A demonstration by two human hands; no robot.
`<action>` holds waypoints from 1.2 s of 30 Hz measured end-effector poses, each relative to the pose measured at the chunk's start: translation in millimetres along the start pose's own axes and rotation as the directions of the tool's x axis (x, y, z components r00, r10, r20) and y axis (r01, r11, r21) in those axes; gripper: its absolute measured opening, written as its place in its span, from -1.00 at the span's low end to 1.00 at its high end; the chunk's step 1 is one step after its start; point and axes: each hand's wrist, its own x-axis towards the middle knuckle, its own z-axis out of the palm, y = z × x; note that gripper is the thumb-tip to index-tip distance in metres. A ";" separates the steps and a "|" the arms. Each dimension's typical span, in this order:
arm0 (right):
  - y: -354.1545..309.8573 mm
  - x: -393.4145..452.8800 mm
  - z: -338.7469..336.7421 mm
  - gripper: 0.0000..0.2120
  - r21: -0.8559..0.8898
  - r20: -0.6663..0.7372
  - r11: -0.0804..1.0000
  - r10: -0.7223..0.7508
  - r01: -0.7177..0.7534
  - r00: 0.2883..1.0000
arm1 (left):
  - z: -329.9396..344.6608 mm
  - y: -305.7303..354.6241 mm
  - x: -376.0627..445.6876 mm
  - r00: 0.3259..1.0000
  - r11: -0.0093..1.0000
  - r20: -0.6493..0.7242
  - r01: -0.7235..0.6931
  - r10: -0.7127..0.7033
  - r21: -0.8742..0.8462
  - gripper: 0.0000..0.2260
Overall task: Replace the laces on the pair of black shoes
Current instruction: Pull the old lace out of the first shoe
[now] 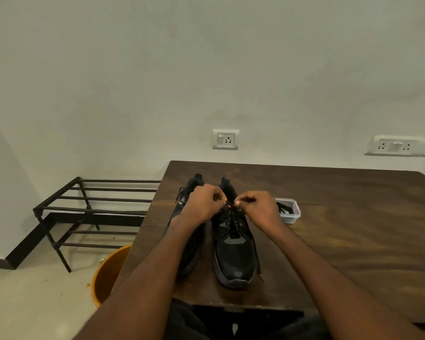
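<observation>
Two black shoes stand side by side on the dark wooden table (341, 217), toes toward me. The right shoe (233, 251) is in plain view; the left shoe (189, 190) is mostly hidden under my left forearm. My left hand (201, 204) and my right hand (260, 207) meet above the right shoe's upper eyelets, fingers curled. Each pinches the black lace (231, 217) near an orange eyelet. One loose lace end (257, 263) trails down the shoe's right side to the table.
A small clear plastic box (288, 211) holding black laces sits just right of my right hand. Left of the table stand a black metal shoe rack (84, 212) and an orange bucket (108, 273) on the floor. Wall sockets are behind.
</observation>
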 end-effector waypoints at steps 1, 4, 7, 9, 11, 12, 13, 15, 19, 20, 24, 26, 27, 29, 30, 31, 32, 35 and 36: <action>0.6 -0.8 -1.5 -0.91 0.013 0.042 1.000 -0.015 0.014 0.999 | -1.8 -3.4 1.4 1.000 1.000 -0.010 -0.002 0.002 -0.030 -0.89; 3.7 -5.6 -0.3 -0.76 -0.055 0.101 0.995 -0.081 0.087 0.992 | -2.4 -3.5 -0.3 0.999 0.995 -0.047 -0.001 -0.004 -0.102 -0.91; 1.6 -6.1 5.3 -0.78 -0.111 0.073 0.990 -0.074 0.082 0.995 | 0.3 3.9 -4.1 1.000 0.987 0.024 0.019 -0.015 -0.159 -0.92; -0.6 -4.2 9.1 -0.84 -0.141 0.019 0.988 -0.055 0.057 0.998 | 1.3 6.2 -2.3 0.996 0.980 0.073 0.059 -0.046 -0.189 -0.80; -2.5 -2.8 13.3 -0.87 -0.141 -0.023 0.990 -0.016 0.013 1.000 | 1.0 7.0 -0.8 0.986 0.960 0.119 0.144 -0.118 -0.240 -0.73; -2.7 -2.4 15.4 -0.88 -0.132 -0.045 0.991 0.007 -0.013 0.999 | 1.7 7.4 -0.6 0.978 0.946 0.144 0.187 -0.153 -0.264 -0.70; -3.5 -2.2 16.5 -0.90 -0.128 -0.064 0.991 0.029 -0.037 0.998 | 1.9 8.6 -0.8 0.970 0.928 0.161 0.223 -0.181 -0.297 -0.68; -3.3 -1.7 17.6 -0.92 -0.122 -0.098 0.990 0.057 -0.069 0.994 | 2.8 10.9 -1.2 0.958 0.872 0.171 0.282 -0.232 -0.399 -0.67; 0.7 1.0 16.1 -0.96 0.086 -0.079 0.982 0.178 -0.171 0.981 | 7.5 13.5 1.0 0.949 0.818 0.119 0.313 -0.293 -0.482 -0.70; 2.5 2.6 15.8 -0.93 0.184 -0.050 0.959 0.228 -0.215 0.972 | 9.2 13.2 1.7 0.960 0.873 0.062 0.275 -0.273 -0.402 -0.74; 2.4 3.7 10.1 -0.88 0.284 -0.011 0.928 0.255 -0.241 0.967 | 12.4 10.5 1.5 0.994 0.995 -0.066 0.088 -0.090 -0.037 -0.96; 2.1 3.0 10.4 -0.93 0.071 -0.063 0.993 0.100 -0.096 0.993 | 11.2 13.1 2.0 0.996 0.998 -0.062 0.061 -0.061 -0.010 -0.94; 0.2 0.7 11.0 -0.94 -0.032 -0.063 0.999 0.036 -0.038 0.997 | 10.3 15.3 3.2 0.994 0.998 -0.081 0.070 -0.070 -0.010 -0.91; -2.5 -2.4 15.1 -0.88 -0.161 -0.037 0.985 -0.067 0.060 0.997 | 9.3 18.5 7.6 0.983 0.988 -0.124 0.126 -0.136 -0.086 -0.87; -3.3 -3.2 17.6 -0.87 -0.184 -0.041 0.980 -0.085 0.076 0.996 | 8.4 20.1 8.9 0.974 0.974 -0.129 0.169 -0.189 -0.149 -0.86; -5.8 -4.8 17.7 -0.89 -0.181 -0.051 0.981 -0.077 0.067 0.996 | 7.6 21.4 9.7 0.963 0.954 -0.129 0.205 -0.236 -0.218 -0.84; -5.3 -3.2 18.2 -0.91 -0.117 -0.057 0.992 -0.046 0.039 0.997 | 7.4 21.5 10.8 0.953 0.928 -0.127 0.228 -0.274 -0.296 -0.81; -10.9 -2.8 13.3 -0.95 0.216 0.000 0.969 0.125 -0.122 0.992 | 3.6 28.0 11.6 0.929 0.768 -0.104 0.226 -0.355 -0.600 -0.82; -10.8 -2.9 11.9 -0.96 0.284 0.009 0.949 0.140 -0.137 0.990 | 1.5 30.8 12.2 0.923 0.699 -0.106 0.201 -0.369 -0.686 -0.85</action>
